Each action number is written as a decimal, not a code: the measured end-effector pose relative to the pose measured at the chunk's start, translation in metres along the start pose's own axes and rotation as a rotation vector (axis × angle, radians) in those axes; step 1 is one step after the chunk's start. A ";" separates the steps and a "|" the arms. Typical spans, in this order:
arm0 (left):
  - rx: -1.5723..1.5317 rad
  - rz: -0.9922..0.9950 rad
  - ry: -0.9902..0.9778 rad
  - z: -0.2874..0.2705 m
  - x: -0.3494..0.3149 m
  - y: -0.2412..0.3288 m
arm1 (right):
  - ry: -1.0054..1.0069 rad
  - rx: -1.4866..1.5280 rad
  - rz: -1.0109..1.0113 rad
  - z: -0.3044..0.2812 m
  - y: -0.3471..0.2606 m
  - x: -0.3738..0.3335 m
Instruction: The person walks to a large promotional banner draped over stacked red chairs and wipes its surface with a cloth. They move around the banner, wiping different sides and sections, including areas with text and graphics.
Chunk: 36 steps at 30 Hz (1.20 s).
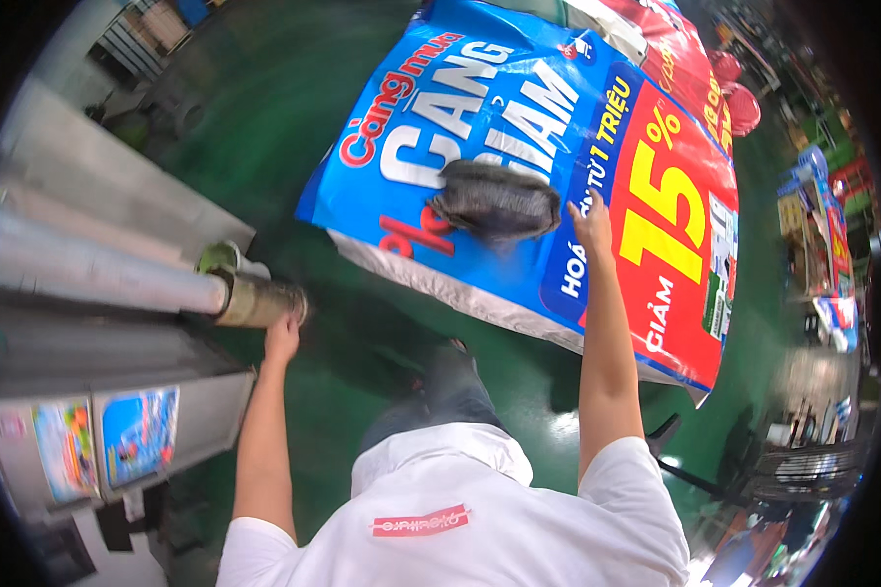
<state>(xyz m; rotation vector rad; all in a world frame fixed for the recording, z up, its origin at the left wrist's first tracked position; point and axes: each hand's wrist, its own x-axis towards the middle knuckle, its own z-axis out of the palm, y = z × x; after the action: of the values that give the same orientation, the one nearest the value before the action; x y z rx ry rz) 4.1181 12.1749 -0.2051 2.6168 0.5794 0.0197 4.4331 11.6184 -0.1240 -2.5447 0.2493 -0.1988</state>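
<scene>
At the left, my left hand (284, 336) is at the end of a brownish cylinder (256, 303), with its fingers closed on the rim. My right hand (592, 230) reaches over a large printed sheet (529, 256) in blue and red, its thumb and fingers apart. Just left of that hand is a dark, blurred, rounded bundle (499, 203), over the blue part of the sheet. A narrow gap seems to separate hand and bundle. What the bundle is made of cannot be told through the blur.
A long grey pipe-like piece (108, 274) runs to the cylinder, above a grey cabinet (127, 386) with coloured stickers. Beyond the blue sheet lies a red printed cover (680, 59). Shelves with goods (812, 225) stand at the right. Green floor (264, 147) shows between.
</scene>
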 end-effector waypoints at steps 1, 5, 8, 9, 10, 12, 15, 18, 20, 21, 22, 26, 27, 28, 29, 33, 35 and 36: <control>-0.065 0.134 0.027 -0.015 0.062 0.024 | -0.003 0.051 0.000 0.024 0.011 0.005; 0.220 0.500 0.054 -0.012 0.213 0.107 | 0.028 0.100 0.157 0.137 -0.041 -0.014; 0.401 0.673 -0.099 0.019 0.253 0.134 | 0.058 -0.007 -0.195 0.221 -0.156 -0.054; 0.417 0.707 -0.191 0.026 0.260 0.136 | -0.050 0.015 -0.292 0.242 -0.191 -0.063; 0.401 0.682 -0.258 0.032 0.264 0.134 | -0.205 0.015 -0.429 0.257 -0.221 -0.075; 0.524 0.620 -0.348 0.034 0.273 0.126 | -0.466 0.140 -0.691 0.268 -0.242 -0.080; 0.477 0.822 -0.346 0.025 0.287 0.108 | -0.210 0.095 -0.422 0.236 -0.174 -0.058; 0.432 0.913 -0.461 0.018 0.305 0.097 | 0.238 -0.233 -0.025 0.180 -0.045 -0.016; 0.376 0.991 -0.479 0.013 0.314 0.096 | 0.421 -0.536 0.363 0.160 0.003 -0.002; 0.395 1.006 -0.497 0.010 0.318 0.096 | 0.381 -0.503 0.314 0.158 0.009 -0.005; 0.418 1.034 -0.509 0.007 0.321 0.098 | 0.401 -0.480 0.318 0.163 -0.004 -0.009; 0.610 1.107 -0.572 -0.007 0.334 0.111 | 0.132 -0.342 0.155 0.233 -0.165 -0.077; 0.573 1.182 -0.529 -0.010 0.337 0.113 | 0.025 -0.097 0.092 0.256 -0.214 -0.097; 0.627 1.153 -0.595 -0.013 0.341 0.116 | -0.232 0.026 -0.051 0.271 -0.254 -0.121; 0.673 1.154 -0.661 -0.015 0.345 0.119 | -0.225 0.127 -0.151 0.285 -0.283 -0.137; 0.655 1.310 -0.581 -0.020 0.354 0.126 | -0.045 0.004 0.204 0.268 -0.245 -0.167; 0.708 1.337 -0.587 -0.020 0.356 0.128 | 0.165 -0.297 0.393 0.231 -0.160 -0.153; 0.702 1.328 -0.595 -0.020 0.357 0.130 | 0.467 -0.292 0.380 0.212 -0.115 -0.142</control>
<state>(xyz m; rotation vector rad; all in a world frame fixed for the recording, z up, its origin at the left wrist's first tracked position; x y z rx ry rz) 4.4929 12.2231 -0.1600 2.8510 -1.5930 -0.5949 4.3517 11.8562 -0.2477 -2.6363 0.9938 -0.6470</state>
